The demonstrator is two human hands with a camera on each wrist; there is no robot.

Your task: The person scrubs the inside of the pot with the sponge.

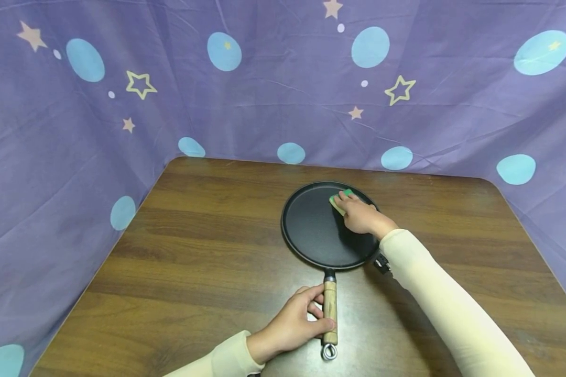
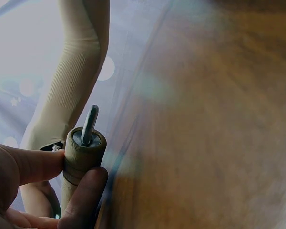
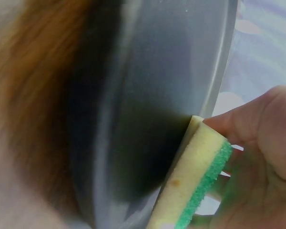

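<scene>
A round, black, shallow frying pan (image 1: pixel 311 225) lies on the table with its wooden handle (image 1: pixel 330 303) toward me. My left hand (image 1: pixel 298 320) pinches that handle between thumb and fingers; the left wrist view shows the handle's end (image 2: pixel 85 151) with its metal ring. Over the right part of the pan, my right hand (image 1: pixel 360 213) holds a yellow and green sponge (image 1: pixel 338 205). In the right wrist view the sponge's yellow side (image 3: pixel 183 174) faces the pan surface (image 3: pixel 157 62), and the fingers of the right hand (image 3: pixel 257 143) are at its green side.
The brown wooden table (image 1: pixel 193 251) extends around the pan. Behind it and along its sides hangs a purple cloth (image 1: pixel 283 89) with stars and blue ovals. A small black device (image 1: pixel 382 263) sits under the right wrist, by the pan's rim.
</scene>
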